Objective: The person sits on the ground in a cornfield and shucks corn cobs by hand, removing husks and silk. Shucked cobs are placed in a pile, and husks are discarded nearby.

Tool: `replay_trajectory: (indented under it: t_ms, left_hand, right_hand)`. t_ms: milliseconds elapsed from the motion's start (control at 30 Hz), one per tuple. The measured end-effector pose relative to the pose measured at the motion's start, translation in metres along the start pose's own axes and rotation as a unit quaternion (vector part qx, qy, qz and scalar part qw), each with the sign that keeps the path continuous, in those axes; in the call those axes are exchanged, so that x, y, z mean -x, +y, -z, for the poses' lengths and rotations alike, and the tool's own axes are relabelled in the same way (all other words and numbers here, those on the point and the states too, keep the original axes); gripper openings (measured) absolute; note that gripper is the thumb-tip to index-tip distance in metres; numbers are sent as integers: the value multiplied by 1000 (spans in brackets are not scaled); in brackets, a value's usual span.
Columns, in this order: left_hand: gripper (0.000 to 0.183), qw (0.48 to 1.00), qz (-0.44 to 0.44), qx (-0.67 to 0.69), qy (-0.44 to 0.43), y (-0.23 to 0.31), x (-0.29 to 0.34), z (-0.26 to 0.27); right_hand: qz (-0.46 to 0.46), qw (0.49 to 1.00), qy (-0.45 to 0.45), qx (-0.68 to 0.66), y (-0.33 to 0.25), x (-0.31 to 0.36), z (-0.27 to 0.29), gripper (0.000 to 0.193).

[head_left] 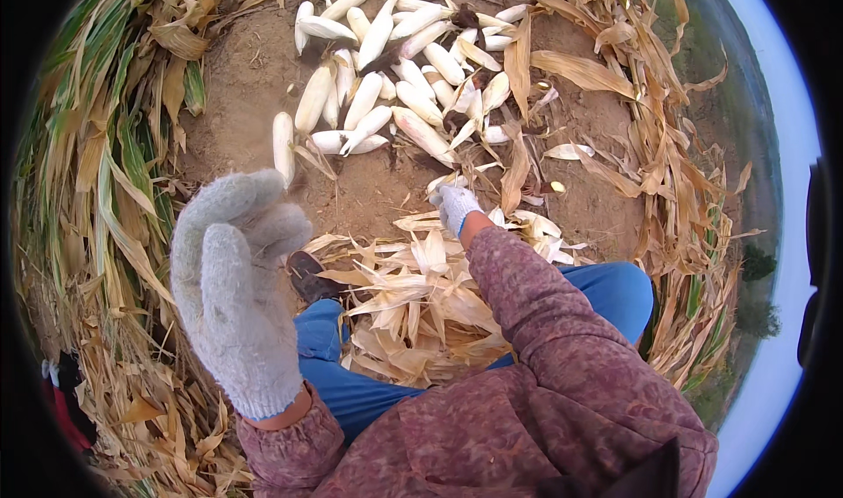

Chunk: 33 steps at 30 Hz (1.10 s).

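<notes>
Right hand (458, 206), white glove, arm stretched forward. A pale ear of corn (446, 182) lies just beyond its fingers, on the far side from the body, partly hidden. Its long axis seems to run crosswise, left to right, roughly square to the forearm. Right hand is clearly the nearer one. Fingers look narrow and bent at the ear; cannot tell whether they grip it or only touch it.

Left hand (244, 292), also gloved, is raised close to the camera, well apart from that ear. Fingers curl forward, wide gap to the thumb, nothing seen in the palm. A lone ear (283, 147) shows just past its fingertips, long axis pointing away from the body; contact with hand or soil unclear.

Counts: gloved hands, two. Ear by the right hand, one. Lone ear at left, one. Ears in the pile (417, 103) ahead, more than two dozen; overlaps and the upper picture edge prevent an exact tally. Heap of loose husks (413, 309) between the blue-trousered legs (606, 292), one. Dark shoe (312, 276), one visible. Banks of dry stalks, two: left (114, 199), right (654, 147).
</notes>
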<state>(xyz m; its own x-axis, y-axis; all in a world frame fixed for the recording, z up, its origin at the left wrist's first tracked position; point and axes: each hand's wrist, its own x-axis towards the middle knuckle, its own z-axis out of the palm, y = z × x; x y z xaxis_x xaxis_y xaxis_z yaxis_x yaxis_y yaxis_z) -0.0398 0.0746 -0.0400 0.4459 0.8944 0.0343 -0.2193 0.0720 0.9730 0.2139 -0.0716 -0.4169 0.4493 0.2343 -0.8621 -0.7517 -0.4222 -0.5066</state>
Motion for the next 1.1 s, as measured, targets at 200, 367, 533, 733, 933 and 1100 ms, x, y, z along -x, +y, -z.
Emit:
replay_trajectory:
  t_ms: [200,367,533,733,933,1100]
  left_hand:
    - [60,999,26,-19,-4,-6,-4,-8]
    - [66,998,48,-34,31,-8,-13,-18]
    - [56,996,73,19,-46,-11,-5,-13]
    - [42,982,178,45,-37,6,-9,-20]
    - [29,979,172,30,-108,1,-9,-11]
    - [26,983,157,50,-86,-2,-11,-15]
  right_hand:
    - [-26,965,216,146,31,-58,7,59]
    - [-47,941,258,215,-9,-55,-21,100]
    - [-26,931,235,278,-18,-78,-25,103]
    - [-4,951,161,265,-6,-76,-6,83]
    - [1,1000,16,-2,46,-150,42,56]
    - [-11,978,-117,-172,44,-35,6,23]
